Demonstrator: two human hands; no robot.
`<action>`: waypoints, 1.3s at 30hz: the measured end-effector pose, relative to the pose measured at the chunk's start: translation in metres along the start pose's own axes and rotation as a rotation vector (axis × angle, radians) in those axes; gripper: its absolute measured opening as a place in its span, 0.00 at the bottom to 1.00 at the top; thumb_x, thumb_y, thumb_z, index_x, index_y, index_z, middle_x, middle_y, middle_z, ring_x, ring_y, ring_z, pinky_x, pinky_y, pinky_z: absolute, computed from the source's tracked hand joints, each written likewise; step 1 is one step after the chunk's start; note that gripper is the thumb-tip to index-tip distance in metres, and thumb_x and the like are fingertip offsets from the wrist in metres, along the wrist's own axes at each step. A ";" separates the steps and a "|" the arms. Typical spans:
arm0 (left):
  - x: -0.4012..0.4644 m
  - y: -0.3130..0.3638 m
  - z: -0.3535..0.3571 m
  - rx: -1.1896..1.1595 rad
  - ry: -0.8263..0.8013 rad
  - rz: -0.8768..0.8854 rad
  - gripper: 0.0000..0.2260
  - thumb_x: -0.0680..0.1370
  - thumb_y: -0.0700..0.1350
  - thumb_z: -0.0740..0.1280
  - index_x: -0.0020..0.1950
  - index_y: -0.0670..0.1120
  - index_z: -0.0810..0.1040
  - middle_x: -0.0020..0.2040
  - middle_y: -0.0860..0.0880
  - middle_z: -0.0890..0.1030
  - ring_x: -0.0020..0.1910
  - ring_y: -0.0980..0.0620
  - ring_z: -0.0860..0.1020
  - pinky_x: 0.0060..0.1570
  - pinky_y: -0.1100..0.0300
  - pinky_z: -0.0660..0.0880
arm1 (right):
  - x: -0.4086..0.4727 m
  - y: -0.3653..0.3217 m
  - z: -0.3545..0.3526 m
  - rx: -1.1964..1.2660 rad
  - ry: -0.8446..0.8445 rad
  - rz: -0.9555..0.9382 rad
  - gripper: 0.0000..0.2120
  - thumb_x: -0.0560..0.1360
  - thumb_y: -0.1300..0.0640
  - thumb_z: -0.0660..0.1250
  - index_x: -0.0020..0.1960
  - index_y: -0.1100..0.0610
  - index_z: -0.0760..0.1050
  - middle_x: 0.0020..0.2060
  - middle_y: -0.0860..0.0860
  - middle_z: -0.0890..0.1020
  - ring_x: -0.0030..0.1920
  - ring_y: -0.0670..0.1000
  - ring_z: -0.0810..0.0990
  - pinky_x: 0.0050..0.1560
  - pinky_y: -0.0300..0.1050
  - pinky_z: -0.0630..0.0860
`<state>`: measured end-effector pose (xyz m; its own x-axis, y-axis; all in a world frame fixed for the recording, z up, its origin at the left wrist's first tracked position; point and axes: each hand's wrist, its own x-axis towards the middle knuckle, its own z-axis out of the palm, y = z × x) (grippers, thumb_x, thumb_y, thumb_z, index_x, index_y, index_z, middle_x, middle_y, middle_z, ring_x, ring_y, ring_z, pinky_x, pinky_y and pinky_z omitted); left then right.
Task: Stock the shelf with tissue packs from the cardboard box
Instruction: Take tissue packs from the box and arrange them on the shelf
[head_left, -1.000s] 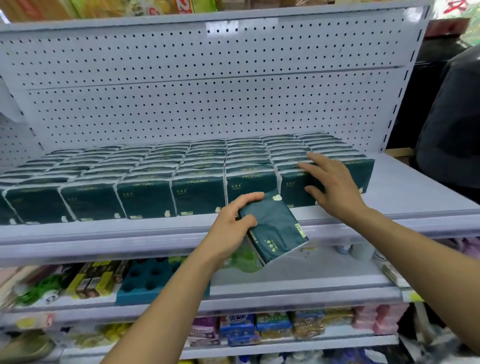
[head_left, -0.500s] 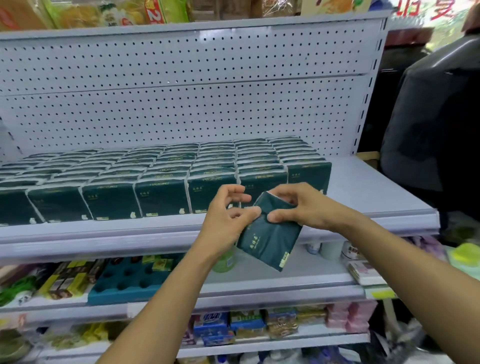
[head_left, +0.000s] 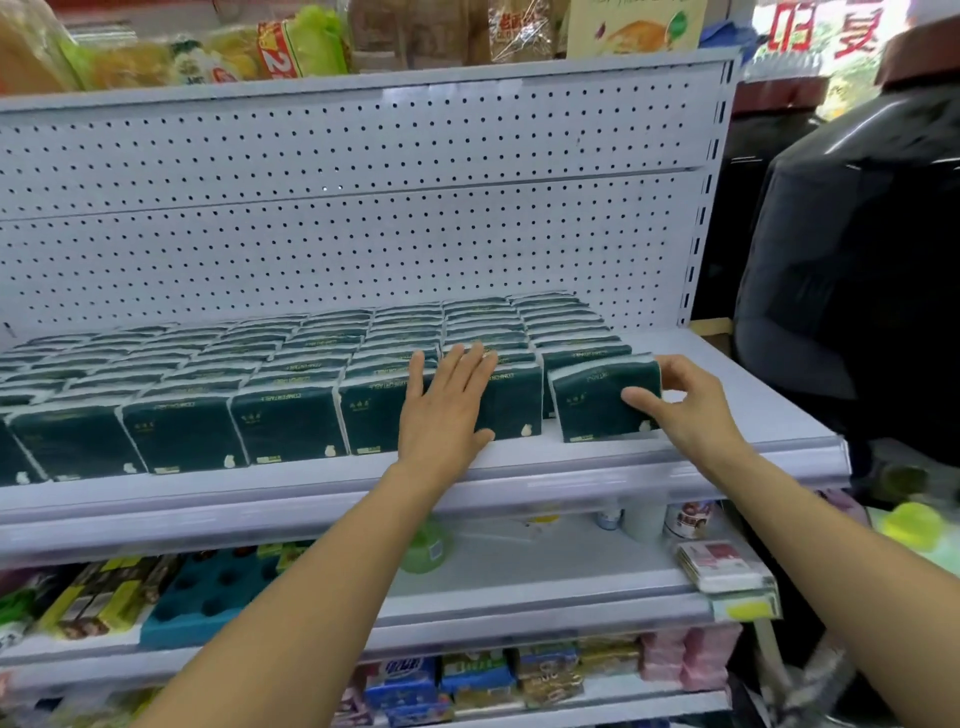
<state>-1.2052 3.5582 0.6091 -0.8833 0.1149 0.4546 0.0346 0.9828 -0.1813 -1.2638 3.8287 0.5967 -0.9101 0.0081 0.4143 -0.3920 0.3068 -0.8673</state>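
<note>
Several rows of dark green tissue packs (head_left: 291, 421) stand upright on the white shelf (head_left: 727, 400). My right hand (head_left: 685, 410) grips one dark green tissue pack (head_left: 597, 400) standing at the front of the rightmost row, thumb on its face and fingers behind its right edge. My left hand (head_left: 447, 405) lies flat with straight fingers against the front packs of the neighbouring row. The cardboard box is not in view.
A white pegboard back panel (head_left: 363, 218) rises behind the packs. Bare shelf lies to the right of the rows. Snack bags (head_left: 291, 52) sit on top. Lower shelves hold mixed goods (head_left: 727, 566). A dark bulky object (head_left: 857, 291) stands at the right.
The pack passed from my left hand to my right hand, which set it upright at the front of the rightmost row. My left hand moved up and flattened against the adjacent packs.
</note>
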 end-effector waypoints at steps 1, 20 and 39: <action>0.001 -0.001 0.002 0.027 -0.004 0.007 0.38 0.80 0.58 0.63 0.81 0.52 0.43 0.82 0.53 0.46 0.80 0.52 0.43 0.74 0.42 0.33 | 0.003 0.003 0.001 -0.068 0.005 -0.003 0.13 0.72 0.58 0.75 0.54 0.54 0.77 0.50 0.50 0.81 0.51 0.52 0.77 0.51 0.44 0.75; 0.012 -0.004 0.012 0.029 0.008 0.049 0.35 0.80 0.54 0.64 0.81 0.53 0.48 0.80 0.53 0.55 0.79 0.51 0.54 0.76 0.40 0.37 | 0.008 -0.004 0.027 -0.447 -0.064 0.128 0.23 0.77 0.47 0.67 0.68 0.55 0.67 0.63 0.54 0.77 0.59 0.57 0.77 0.55 0.53 0.74; -0.167 -0.034 -0.024 -0.092 0.278 -0.290 0.33 0.77 0.63 0.59 0.79 0.51 0.59 0.75 0.48 0.68 0.69 0.46 0.71 0.68 0.42 0.67 | -0.114 -0.072 0.120 -0.595 -0.173 -0.820 0.28 0.78 0.45 0.60 0.75 0.52 0.61 0.70 0.55 0.70 0.68 0.57 0.71 0.64 0.60 0.69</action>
<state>-1.0480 3.5092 0.5605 -0.7027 -0.1468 0.6962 -0.1443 0.9876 0.0626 -1.1485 3.6916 0.5786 -0.4174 -0.5397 0.7311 -0.8148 0.5785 -0.0381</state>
